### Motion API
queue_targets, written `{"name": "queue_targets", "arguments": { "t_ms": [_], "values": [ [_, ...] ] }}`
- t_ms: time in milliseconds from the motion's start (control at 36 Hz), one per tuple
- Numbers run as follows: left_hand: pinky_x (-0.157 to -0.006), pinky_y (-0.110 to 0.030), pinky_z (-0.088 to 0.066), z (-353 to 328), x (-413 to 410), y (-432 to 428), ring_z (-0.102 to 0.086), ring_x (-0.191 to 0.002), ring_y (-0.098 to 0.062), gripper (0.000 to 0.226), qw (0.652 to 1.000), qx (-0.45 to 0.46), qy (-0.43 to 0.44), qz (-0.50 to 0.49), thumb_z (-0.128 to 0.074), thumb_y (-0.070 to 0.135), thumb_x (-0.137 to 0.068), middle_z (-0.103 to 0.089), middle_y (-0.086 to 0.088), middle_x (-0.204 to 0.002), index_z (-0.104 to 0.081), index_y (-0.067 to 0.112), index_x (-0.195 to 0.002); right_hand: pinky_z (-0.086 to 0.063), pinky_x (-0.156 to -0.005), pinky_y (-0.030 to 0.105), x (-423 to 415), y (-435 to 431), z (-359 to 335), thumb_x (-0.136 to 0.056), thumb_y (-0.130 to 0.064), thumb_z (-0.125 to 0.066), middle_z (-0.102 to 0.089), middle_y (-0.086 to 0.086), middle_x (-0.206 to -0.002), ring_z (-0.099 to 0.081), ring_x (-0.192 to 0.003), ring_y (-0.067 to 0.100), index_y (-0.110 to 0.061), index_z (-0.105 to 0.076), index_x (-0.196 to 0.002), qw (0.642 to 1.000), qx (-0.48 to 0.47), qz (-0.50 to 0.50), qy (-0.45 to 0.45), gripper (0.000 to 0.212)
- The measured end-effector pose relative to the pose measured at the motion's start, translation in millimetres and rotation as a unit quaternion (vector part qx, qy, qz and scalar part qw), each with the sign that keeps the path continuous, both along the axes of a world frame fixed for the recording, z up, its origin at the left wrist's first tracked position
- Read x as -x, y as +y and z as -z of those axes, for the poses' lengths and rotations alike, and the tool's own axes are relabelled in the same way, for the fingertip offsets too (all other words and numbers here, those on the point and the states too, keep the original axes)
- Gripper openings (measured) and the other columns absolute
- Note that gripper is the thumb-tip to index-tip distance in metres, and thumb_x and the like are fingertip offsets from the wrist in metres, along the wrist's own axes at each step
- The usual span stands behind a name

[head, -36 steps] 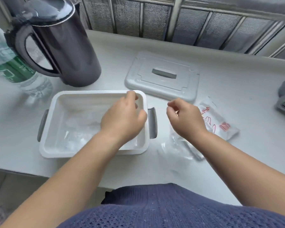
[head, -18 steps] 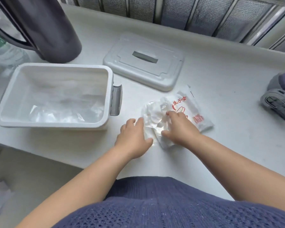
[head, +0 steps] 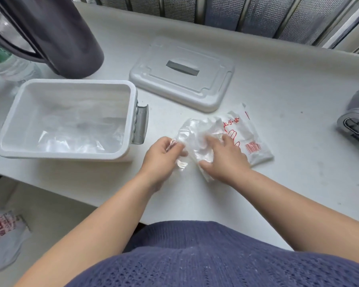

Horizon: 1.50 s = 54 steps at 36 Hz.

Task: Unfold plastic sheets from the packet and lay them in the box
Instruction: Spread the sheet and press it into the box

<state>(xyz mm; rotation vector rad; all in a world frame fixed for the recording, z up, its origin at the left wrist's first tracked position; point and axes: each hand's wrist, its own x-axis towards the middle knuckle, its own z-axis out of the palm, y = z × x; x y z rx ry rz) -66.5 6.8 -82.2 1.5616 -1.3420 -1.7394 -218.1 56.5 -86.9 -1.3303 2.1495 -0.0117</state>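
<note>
1 plastic sheet [head: 195, 135]: l hand [head: 162, 158] pinches edge, r hand [head: 226, 160] presses it.

The dark jug [head: 56, 36] is getting chopped by the top and left edges; the water bottle [head: 10, 65] is mostly hiding behind it; the grey thing [head: 356, 121] is running off the right edge; the right hand [head: 226, 158] and crumpled sheet [head: 195, 135] are covering part of the packet [head: 255, 141].

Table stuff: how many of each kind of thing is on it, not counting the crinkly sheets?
Box: 1
Lid: 1
Dark jug: 1
Water bottle: 1
Packet: 1
Grey object: 1
Total: 6
</note>
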Motion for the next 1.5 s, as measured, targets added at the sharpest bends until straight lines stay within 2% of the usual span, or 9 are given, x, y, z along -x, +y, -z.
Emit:
{"name": "queue_targets", "arguments": {
  "t_ms": [278,389,472,611,750,944,1139,1333,1500],
  "values": [
    [-0.051,-0.030,-0.040,-78.2,-11.0,-21.5,-0.057,-0.060,-0.018,0.008,0.976,0.055,0.203,-0.049,-0.063,0.012,-0.074,-0.062,-0.009,-0.073,-0.057,0.016,-0.068,-0.033,-0.097,0.038,4.9,-6.4,-16.3,-0.091,-0.028,-0.045,-0.031,0.009,-0.142,-0.039,-0.124,0.033,-0.024,-0.041,-0.136,0.997,0.034,0.070,0.001,0.045],
    [-0.071,-0.027,-0.047,-87.6,-23.5,-27.4,-0.062,-0.076,-0.019,0.007,0.954,0.014,0.292,-0.063,-0.058,0.008,-0.078,-0.064,-0.004,-0.077,-0.055,0.012,-0.083,-0.036,-0.096,0.034,-10.5,-14.9,-30.8,-0.093,-0.029,-0.044,-0.053,-0.001,-0.126,-0.046,-0.115,0.020,-0.021,-0.060,-0.112,0.975,0.194,0.088,-0.056,0.026],
    [-0.082,-0.029,-0.049,-90.5,-36.1,-32.0,-0.064,-0.088,-0.018,0.026,0.944,-0.008,0.324,-0.066,-0.055,0.011,-0.082,-0.066,-0.007,-0.094,-0.049,0.008,-0.108,-0.040,-0.072,0.030,-28.0,-20.7,-52.2,-0.098,-0.033,-0.042,-0.058,-0.007,-0.082,-0.050,-0.081,0.015,-0.018,-0.055,-0.079,0.923,0.263,0.167,-0.225,0.028],
    [-0.080,-0.027,-0.049,-91.2,-60.9,-36.8,-0.066,-0.083,-0.013,0.010,0.919,-0.008,0.389,-0.059,-0.056,0.014,-0.077,-0.068,-0.001,-0.086,-0.061,0.018,-0.085,-0.053,-0.059,0.034,-58.3,-41.1,-80.7,-0.093,-0.054,-0.042,-0.055,0.013,-0.105,-0.053,-0.069,0.023,-0.017,-0.055,-0.115,0.756,0.096,0.315,-0.565,0.045],
    [-0.087,-0.031,-0.051,-89.3,-98.3,-51.8,-0.064,-0.092,-0.019,0.023,0.918,-0.006,0.395,-0.032,-0.057,0.010,-0.078,-0.066,-0.004,-0.094,-0.056,0.012,-0.100,-0.056,-0.066,0.028,-93.5,-60.6,-94.7,-0.087,-0.003,-0.060,-0.063,0.012,-0.112,-0.067,-0.080,0.023,-0.019,-0.050,-0.125,0.664,0.103,0.243,-0.700,0.043],
    [-0.095,-0.034,-0.050,-80.6,-147.1,-77.3,-0.058,-0.115,-0.009,0.072,0.988,0.133,0.048,-0.058,-0.075,0.041,-0.058,-0.057,0.013,-0.125,-0.049,0.033,-0.125,-0.053,-0.064,0.027,-133.4,-92.8,-100.4,-0.079,0.018,-0.057,-0.055,0.016,-0.098,-0.056,-0.068,0.021,-0.035,-0.038,-0.134,0.775,0.211,0.170,-0.571,0.079],
    [-0.092,-0.021,-0.045,-88.3,-162.3,-94.6,-0.058,-0.104,-0.004,0.071,0.978,0.209,0.003,-0.022,-0.068,0.035,-0.082,-0.055,0.022,-0.113,-0.031,0.047,-0.141,-0.053,-0.065,0.031,-165.3,-113.9,-99.5,-0.068,0.009,-0.061,-0.056,0.011,-0.101,-0.058,-0.062,0.016,-0.045,-0.048,-0.118,0.843,0.214,0.094,-0.485,0.075],
    [-0.066,-0.023,-0.052,-90.3,-186.2,-126.6,-0.059,-0.075,-0.012,0.013,0.977,0.092,0.096,-0.166,-0.057,0.010,-0.092,-0.063,0.002,-0.078,-0.066,0.018,-0.089,-0.048,-0.056,0.025,-186.4,-132.4,-102.2,-0.076,0.010,-0.057,-0.058,-0.009,-0.092,-0.056,-0.062,0.018,-0.039,-0.045,-0.129,0.888,0.237,0.083,-0.386,0.073],
    [-0.096,-0.029,-0.043,-89.5,-218.6,-145.3,-0.053,-0.103,0.000,0.050,0.966,0.206,-0.085,-0.135,-0.066,0.032,-0.078,-0.054,0.008,-0.123,-0.050,0.028,-0.125,-0.041,-0.045,0.019,-203.3,-139.5,-100.2,-0.080,0.007,-0.054,-0.059,0.006,-0.077,-0.045,-0.053,0.013,-0.032,-0.043,-0.137,0.905,0.226,0.055,-0.358,0.070]
  ]
}}
